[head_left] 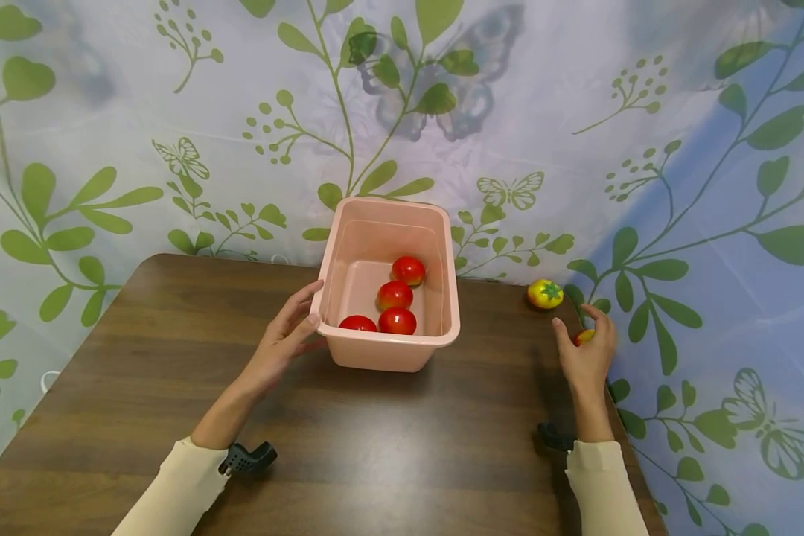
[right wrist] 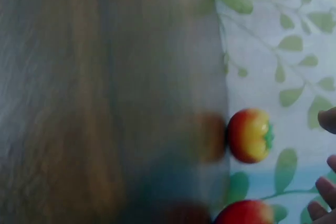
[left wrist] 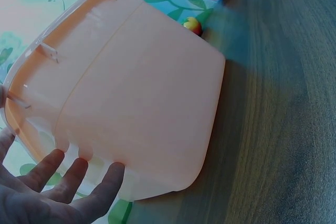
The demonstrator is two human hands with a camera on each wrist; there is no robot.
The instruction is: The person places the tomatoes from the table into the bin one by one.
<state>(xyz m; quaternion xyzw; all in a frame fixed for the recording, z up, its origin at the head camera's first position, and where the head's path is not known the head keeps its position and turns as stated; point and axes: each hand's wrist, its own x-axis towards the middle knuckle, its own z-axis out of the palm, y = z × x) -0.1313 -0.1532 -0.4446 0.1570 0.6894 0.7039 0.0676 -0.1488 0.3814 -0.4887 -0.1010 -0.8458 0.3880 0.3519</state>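
Observation:
A pink plastic bin (head_left: 388,353) stands on the table, holding several glossy red fruits (head_left: 397,320). My left hand (head_left: 284,331) is at the bin's left side, thumb and forefinger at the rim. In the left wrist view, its other fingertips (left wrist: 116,174) touch the outer wall with fingers spread. My right hand (head_left: 588,353) hovers at the table's right edge, thumb and fingers apart over a red-and-yellow fruit (head_left: 584,337), which is partly hidden. Just beyond lies another such fruit (head_left: 545,294) with a green leafy top. The right wrist view shows the hand (right wrist: 326,187) apart from both.
The brown wooden table (head_left: 268,476) meets a leaf-patterned cloth (head_left: 228,126) behind the bin and along the right edge. Both loose fruits lie near that cloth at the far right corner. Dark wrist mounts (head_left: 251,455) sit on both forearms.

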